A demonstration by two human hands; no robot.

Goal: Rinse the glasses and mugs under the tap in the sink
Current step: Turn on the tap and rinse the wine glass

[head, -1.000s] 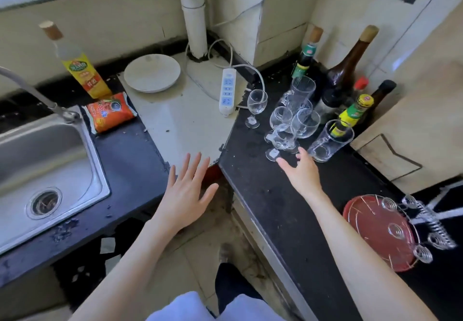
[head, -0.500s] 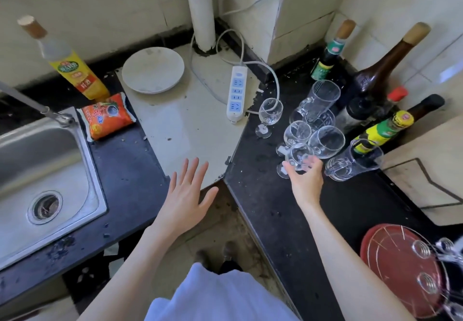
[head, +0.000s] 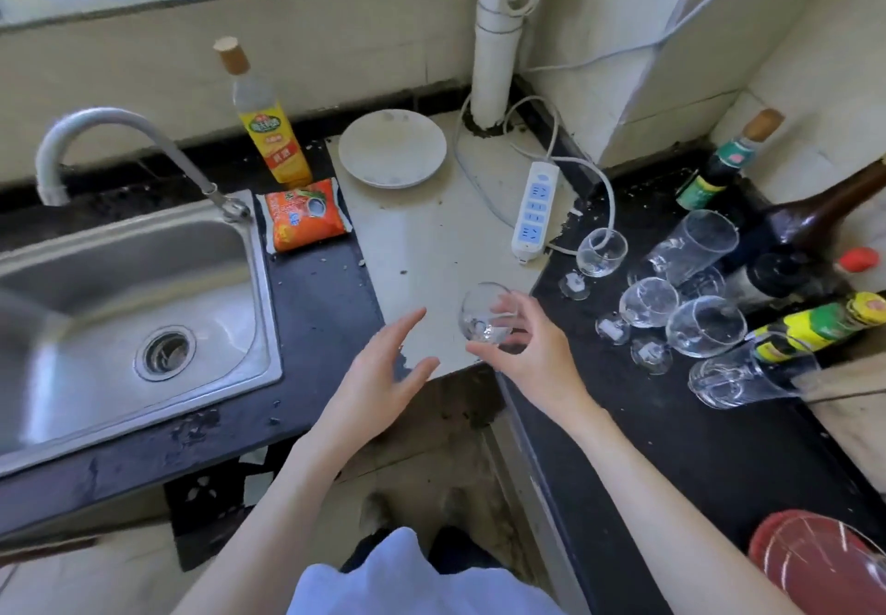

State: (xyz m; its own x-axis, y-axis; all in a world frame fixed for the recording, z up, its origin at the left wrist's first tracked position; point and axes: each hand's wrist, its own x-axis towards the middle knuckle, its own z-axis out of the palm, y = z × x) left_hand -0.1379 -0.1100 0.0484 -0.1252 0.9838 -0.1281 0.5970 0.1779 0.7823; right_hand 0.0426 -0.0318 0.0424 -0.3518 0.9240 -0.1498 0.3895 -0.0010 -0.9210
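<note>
My right hand [head: 537,350] grips a small clear stemmed glass [head: 482,312], held tilted above the counter corner between the two worktops. My left hand [head: 378,374] hovers open just left of the glass, fingers spread, touching nothing. On the dark counter to the right stand several more clear glasses [head: 647,302], among them a small wine glass [head: 599,254], a tall tumbler [head: 695,245] and a glass mug [head: 748,374] lying on its side. The steel sink [head: 144,288] is at the left, with the curved tap [head: 115,134] over its back edge. No water runs.
An oil bottle [head: 268,130], an orange packet [head: 304,214], a white plate [head: 392,148] and a power strip [head: 536,204] lie between sink and glasses. Dark sauce bottles [head: 815,226] line the right wall. A red tray [head: 815,561] sits at the bottom right.
My right hand closed on one stemmed glass from the cluster, lifted it and carried it left toward my left hand. The view swung left, showing the whole sink and tap.
</note>
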